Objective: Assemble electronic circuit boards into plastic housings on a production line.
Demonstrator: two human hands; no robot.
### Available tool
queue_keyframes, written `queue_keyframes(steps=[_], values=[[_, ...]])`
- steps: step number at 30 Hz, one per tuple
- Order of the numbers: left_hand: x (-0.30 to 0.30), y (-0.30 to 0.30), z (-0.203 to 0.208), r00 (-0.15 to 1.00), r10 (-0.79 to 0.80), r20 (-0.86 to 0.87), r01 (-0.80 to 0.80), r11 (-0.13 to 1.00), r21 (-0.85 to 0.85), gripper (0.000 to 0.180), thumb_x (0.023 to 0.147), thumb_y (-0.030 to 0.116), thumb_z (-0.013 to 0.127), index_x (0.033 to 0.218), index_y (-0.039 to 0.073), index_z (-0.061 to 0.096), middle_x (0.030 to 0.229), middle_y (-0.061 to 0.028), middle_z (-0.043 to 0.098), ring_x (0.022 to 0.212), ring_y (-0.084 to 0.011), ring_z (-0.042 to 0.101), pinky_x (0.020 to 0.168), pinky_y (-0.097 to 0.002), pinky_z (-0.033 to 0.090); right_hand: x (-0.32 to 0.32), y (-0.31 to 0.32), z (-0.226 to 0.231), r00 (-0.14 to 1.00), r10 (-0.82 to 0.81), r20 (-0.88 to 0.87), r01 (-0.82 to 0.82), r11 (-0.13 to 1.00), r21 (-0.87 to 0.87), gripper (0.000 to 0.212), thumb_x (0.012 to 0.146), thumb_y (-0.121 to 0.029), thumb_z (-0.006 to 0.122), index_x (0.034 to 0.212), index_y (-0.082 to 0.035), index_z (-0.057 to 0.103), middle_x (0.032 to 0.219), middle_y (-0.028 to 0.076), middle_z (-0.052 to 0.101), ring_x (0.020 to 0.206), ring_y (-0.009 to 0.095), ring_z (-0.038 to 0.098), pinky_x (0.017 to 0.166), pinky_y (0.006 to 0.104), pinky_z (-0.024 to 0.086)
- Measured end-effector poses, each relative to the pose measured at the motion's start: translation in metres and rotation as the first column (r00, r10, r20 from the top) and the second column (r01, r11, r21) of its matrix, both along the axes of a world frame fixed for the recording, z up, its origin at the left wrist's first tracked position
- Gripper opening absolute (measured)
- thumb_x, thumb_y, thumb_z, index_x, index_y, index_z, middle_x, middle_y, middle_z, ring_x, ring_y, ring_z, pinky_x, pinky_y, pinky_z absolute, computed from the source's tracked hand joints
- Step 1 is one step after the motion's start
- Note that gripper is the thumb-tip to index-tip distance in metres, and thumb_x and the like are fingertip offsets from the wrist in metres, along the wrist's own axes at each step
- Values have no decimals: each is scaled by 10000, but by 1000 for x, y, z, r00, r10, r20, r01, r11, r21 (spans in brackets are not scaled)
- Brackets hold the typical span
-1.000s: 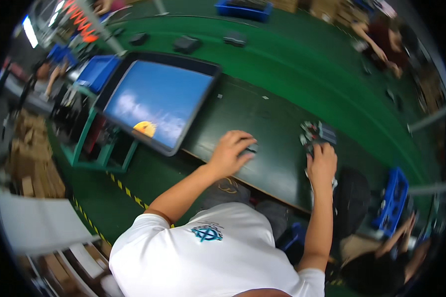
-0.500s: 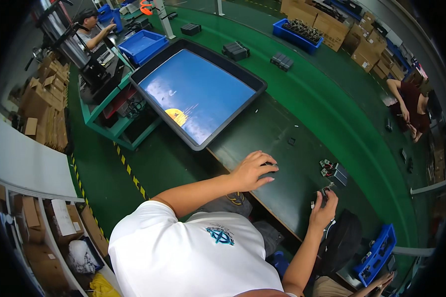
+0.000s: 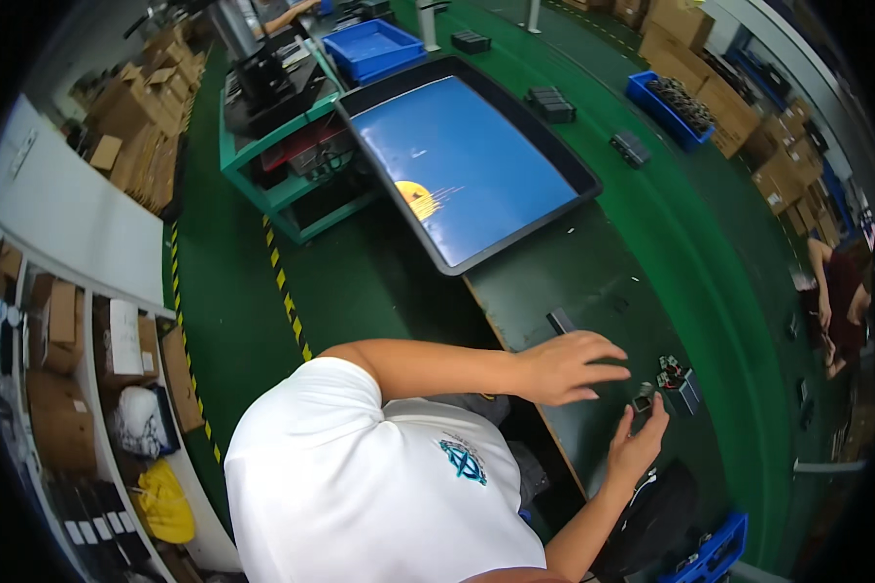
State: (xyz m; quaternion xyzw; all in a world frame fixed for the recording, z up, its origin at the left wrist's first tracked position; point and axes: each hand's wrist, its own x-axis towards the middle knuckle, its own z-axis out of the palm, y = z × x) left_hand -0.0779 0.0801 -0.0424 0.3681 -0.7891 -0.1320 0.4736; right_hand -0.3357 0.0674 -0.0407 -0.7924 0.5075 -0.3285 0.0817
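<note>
My left hand point(image 3: 576, 369) hovers over the bench with its fingers stretched out and apart, holding nothing. Just beyond its knuckles lies a grey rectangular block point(image 3: 561, 322) on the dark green bench point(image 3: 525, 282). My right hand point(image 3: 638, 445) pinches a small dark square part point(image 3: 643, 400) between thumb and fingers; its exact kind is too small to make out. Beyond the right fingertips stands a dark grey box-shaped unit point(image 3: 685, 391), with a little cluster of metal and red pieces point(image 3: 669, 371) at its left side.
A large black-rimmed tray point(image 3: 455, 264) with a glossy blue picture surface covers the bench's far left. Blue bins point(image 3: 374, 51) stand behind it. Several dark modules point(image 3: 551, 105) rest on the green surface beyond. A person point(image 3: 843, 301) sits far right; shelves with boxes point(image 3: 58, 330) line the left.
My left hand has let go of the dark block and moved right, toward my right hand. The right hand keeps its small part. The whole view has shifted.
</note>
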Motion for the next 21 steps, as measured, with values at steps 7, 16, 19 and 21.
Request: queue_keyframes(steps=[7,16,19,21], values=[[-30,4,-13,913,14,408,-12,1000,-7,372,860,218,718,1188,43,714,1111,-94,680,1121,-290,614,1118,-502,432,8,22,31,934,159,-319,-167,986,0,655,844,-100,771,1463,-11,575,1141,158,698,1047,363,639,973,463,458],[-35,0,-8,883,-224,413,199,975,104,316,822,273,787,1076,96,723,998,-81,686,1055,-301,635,1002,-474,470,-3,47,27,955,173,-241,-157,984,82,440,898,-110,731,1326,-32,672,1229,161,678,1175,370,651,1168,552,450],[-30,4,12,879,-244,409,174,964,201,290,844,284,798,1063,103,744,997,-80,708,1037,-297,654,939,-456,490,-1,48,33,969,152,-193,-131,985,113,467,875,-77,750,1337,-59,680,1180,162,681,1107,393,654,969,483,532],[-26,0,14,878,-252,408,190,964,187,271,856,272,805,1066,108,754,1006,-77,715,1017,-304,659,914,-452,499,1,48,38,979,148,-139,-129,982,137,485,845,-74,773,1324,-86,697,1144,125,684,1041,371,662,917,459,544]])
